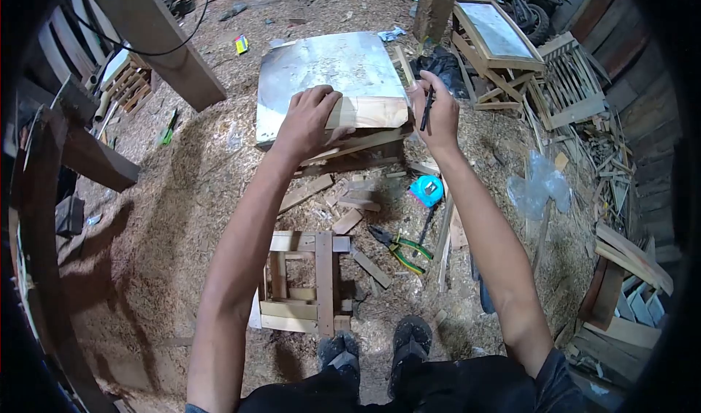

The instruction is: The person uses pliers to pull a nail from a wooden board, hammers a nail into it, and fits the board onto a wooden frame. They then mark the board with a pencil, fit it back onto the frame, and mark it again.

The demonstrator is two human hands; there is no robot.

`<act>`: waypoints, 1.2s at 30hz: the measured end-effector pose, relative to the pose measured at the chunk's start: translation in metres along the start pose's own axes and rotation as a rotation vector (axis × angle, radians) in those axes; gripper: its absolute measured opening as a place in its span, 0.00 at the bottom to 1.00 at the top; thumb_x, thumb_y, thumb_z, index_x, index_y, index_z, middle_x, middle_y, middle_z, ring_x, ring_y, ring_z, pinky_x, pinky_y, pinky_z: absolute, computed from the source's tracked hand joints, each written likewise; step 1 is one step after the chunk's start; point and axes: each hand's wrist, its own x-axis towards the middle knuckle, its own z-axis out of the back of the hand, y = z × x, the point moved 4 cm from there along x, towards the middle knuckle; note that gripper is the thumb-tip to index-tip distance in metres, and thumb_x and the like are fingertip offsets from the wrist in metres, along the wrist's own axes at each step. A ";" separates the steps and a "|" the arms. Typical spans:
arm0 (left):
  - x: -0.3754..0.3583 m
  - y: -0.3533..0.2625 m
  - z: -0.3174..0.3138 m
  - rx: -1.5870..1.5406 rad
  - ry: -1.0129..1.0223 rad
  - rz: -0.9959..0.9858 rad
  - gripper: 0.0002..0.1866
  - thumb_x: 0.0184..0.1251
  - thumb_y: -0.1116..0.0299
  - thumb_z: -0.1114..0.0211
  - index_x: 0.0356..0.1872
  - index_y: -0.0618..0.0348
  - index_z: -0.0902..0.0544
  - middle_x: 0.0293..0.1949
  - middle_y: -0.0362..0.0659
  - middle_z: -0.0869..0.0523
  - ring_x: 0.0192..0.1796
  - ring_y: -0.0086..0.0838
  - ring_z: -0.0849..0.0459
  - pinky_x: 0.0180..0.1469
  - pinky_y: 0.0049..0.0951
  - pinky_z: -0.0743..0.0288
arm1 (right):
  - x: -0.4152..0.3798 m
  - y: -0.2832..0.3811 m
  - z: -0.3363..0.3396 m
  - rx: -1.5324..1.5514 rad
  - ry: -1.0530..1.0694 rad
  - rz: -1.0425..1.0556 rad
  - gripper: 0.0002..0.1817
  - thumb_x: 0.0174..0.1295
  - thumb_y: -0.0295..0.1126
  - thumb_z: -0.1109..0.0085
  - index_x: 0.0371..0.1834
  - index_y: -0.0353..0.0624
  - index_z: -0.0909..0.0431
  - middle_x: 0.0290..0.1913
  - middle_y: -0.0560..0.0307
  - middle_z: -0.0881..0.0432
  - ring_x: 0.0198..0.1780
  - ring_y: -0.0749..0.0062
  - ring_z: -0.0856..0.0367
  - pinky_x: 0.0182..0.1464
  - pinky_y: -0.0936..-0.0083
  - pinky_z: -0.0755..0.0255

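Note:
A short piece of pale wood (372, 112) lies along the near edge of a low, white-topped work surface (328, 59). My left hand (310, 121) rests on the wood's left end, its fingers curled over the top. At the wood's right end is my right hand (438, 110), with a dark pen (428, 108) held between its fingers. On the ground below are a turquoise tape measure (426, 190), pliers with green and yellow handles (400, 249) and a small wooden frame (325, 281).
Wooden posts (157, 37) rise at the left and top right. Offcuts (310, 192) and shavings litter the floor near my feet. A framed panel (500, 29), a plastic bag (540, 185) and stacked wood (631, 259) are at the right.

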 end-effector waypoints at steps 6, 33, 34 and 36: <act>0.013 0.006 -0.012 0.002 0.052 0.005 0.32 0.64 0.48 0.34 0.62 0.61 0.26 0.60 0.53 0.25 0.64 0.46 0.27 0.69 0.44 0.38 | 0.016 -0.006 -0.013 -0.041 0.224 0.022 0.17 0.63 0.29 0.38 0.54 0.37 0.21 0.40 0.42 0.14 0.41 0.53 0.13 0.45 0.66 0.21; -0.273 -0.030 0.069 -0.284 -0.108 1.195 0.26 0.72 0.59 0.39 0.62 0.69 0.29 0.60 0.58 0.29 0.63 0.44 0.27 0.66 0.46 0.32 | -0.217 0.129 -0.004 0.424 0.616 -0.246 0.29 0.64 0.36 0.35 0.63 0.32 0.31 0.55 0.34 0.21 0.57 0.47 0.20 0.59 0.61 0.28; -0.273 -0.041 0.074 -0.294 -0.150 1.262 0.27 0.72 0.58 0.39 0.61 0.70 0.29 0.61 0.59 0.30 0.61 0.43 0.26 0.62 0.45 0.29 | -0.222 0.133 -0.008 0.434 0.623 -0.233 0.29 0.64 0.36 0.35 0.63 0.32 0.31 0.55 0.34 0.21 0.57 0.47 0.20 0.59 0.61 0.28; -0.275 -0.052 0.076 -0.394 -0.177 1.301 0.27 0.72 0.57 0.38 0.60 0.69 0.30 0.56 0.58 0.25 0.55 0.42 0.22 0.57 0.42 0.25 | -0.231 0.143 -0.010 0.390 0.607 -0.183 0.34 0.62 0.38 0.32 0.65 0.30 0.35 0.55 0.32 0.21 0.56 0.46 0.20 0.59 0.60 0.28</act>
